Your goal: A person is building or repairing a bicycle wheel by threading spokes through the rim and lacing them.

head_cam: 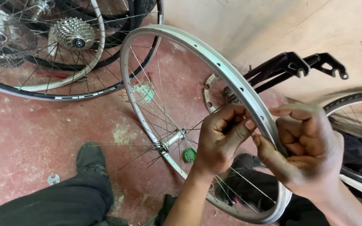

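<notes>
A silver bicycle rim [181, 39] stands tilted in front of me, with thin spokes [147, 83] running to a silver hub [173, 138]. Several spokes hang loose from the hub. My left hand [221, 138] is inside the rim, fingers pinched on a spoke end at the rim's inner side. My right hand [306, 150] grips the rim's near edge from outside, thumb and finger meeting the left fingertips at a spoke hole. What sits between the fingertips is too small to tell.
Other wheels [42, 54] with a cassette [72, 33] lie at the top left on the red floor [26, 134]. A black bike frame end [298, 65] leans by the wall. Another wheel [357, 113] is at right. A small wrench [53, 179] lies by my leg [63, 201].
</notes>
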